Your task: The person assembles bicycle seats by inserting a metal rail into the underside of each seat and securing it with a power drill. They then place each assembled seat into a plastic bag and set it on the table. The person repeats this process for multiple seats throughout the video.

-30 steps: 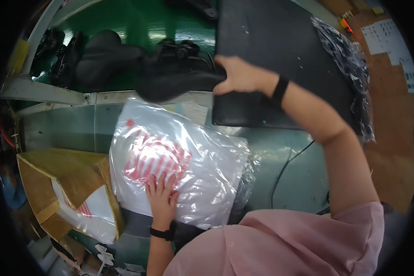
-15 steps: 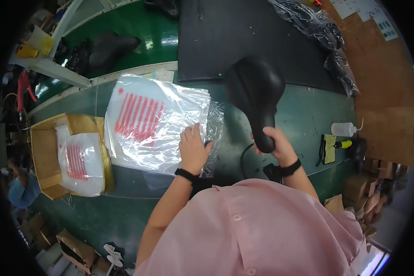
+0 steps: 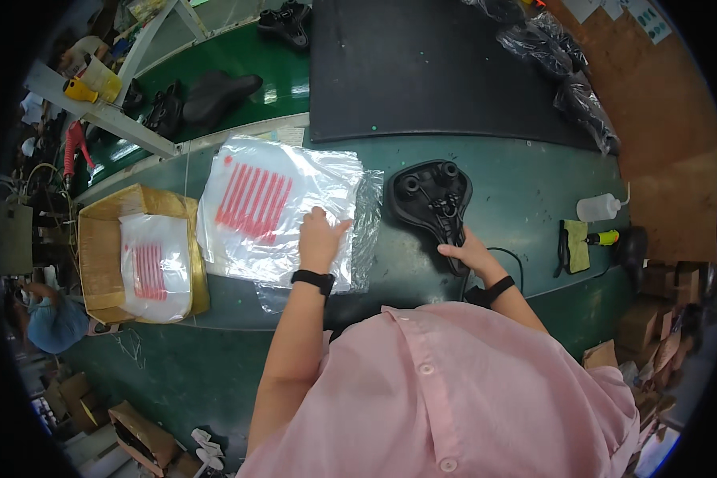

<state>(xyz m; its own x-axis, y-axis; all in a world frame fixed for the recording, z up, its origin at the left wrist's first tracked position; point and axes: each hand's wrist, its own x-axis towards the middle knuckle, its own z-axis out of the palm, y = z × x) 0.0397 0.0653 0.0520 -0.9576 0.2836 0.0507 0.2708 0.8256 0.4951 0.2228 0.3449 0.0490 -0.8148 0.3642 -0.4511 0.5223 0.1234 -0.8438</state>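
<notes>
My right hand [image 3: 472, 253] grips a black bicycle saddle [image 3: 422, 205] by its narrow nose. The saddle's underside faces up, with its springs and clamp metalwork showing, and its wide end points away from me. On the stack of clear plastic bags with red print [image 3: 295, 183], my left hand [image 3: 321, 240] rests near the right side, fingers and thumb apart, holding nothing. A crinkled clear plastic sheet [image 3: 369, 231] sticks out from under the stack's right edge.
A yellow-brown box [image 3: 99, 279] of more printed bags stands left. A black mat [image 3: 422, 80] covers the far bench. Plastic-wrapped items [image 3: 585, 111], a squeeze bottle [image 3: 600, 207] and a yellow-green cloth [image 3: 575, 247] lie right. Another saddle [image 3: 215, 97] sits on a green conveyor.
The saddle has been turned over from its smooth top to its underside and lowered toward the bench. My left hand stays on the bags, its fingers slightly shifted.
</notes>
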